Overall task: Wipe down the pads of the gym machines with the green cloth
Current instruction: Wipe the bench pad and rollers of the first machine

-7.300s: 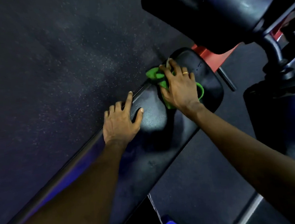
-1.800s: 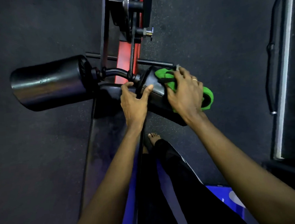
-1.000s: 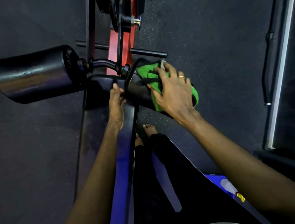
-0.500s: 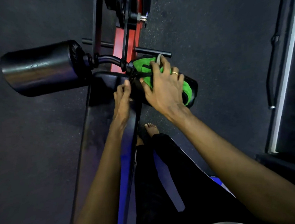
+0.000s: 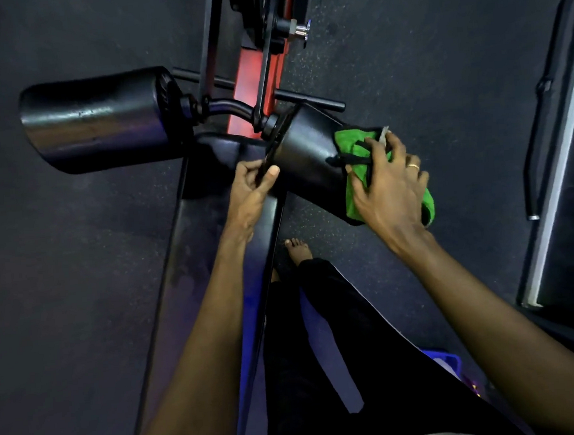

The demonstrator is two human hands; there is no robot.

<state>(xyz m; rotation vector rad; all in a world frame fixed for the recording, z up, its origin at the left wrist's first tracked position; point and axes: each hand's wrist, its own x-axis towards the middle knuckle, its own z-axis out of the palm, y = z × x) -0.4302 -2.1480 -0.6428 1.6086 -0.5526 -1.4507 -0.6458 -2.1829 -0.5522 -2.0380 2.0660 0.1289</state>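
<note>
Green cloth (image 5: 346, 142), flat right hand (image 5: 391, 188) pressing it onto pad (image 5: 304, 154); left hand (image 5: 251, 196) pinches pad.

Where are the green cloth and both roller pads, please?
green cloth (image 5: 348, 142): head view, upper fold.
cloth-covered roller pad (image 5: 304, 147): head view, bare side.
other roller pad (image 5: 96, 122): head view, glossy side.

The bench (image 5: 216, 291) runs from the near edge away to the upright frame (image 5: 250, 79). At its far end, the left roller pad (image 5: 96, 122) projects left and the right roller pad (image 5: 304, 154) projects right. The cloth (image 5: 350, 143) lies on the right roller pad's outer end, under the right grip (image 5: 389, 188). The left grip (image 5: 253, 196) pinches that pad's inner rim, above the bench. A foot (image 5: 298, 250) stands on the floor (image 5: 59, 269) just right of the bench, in front of the right roller pad.
</note>
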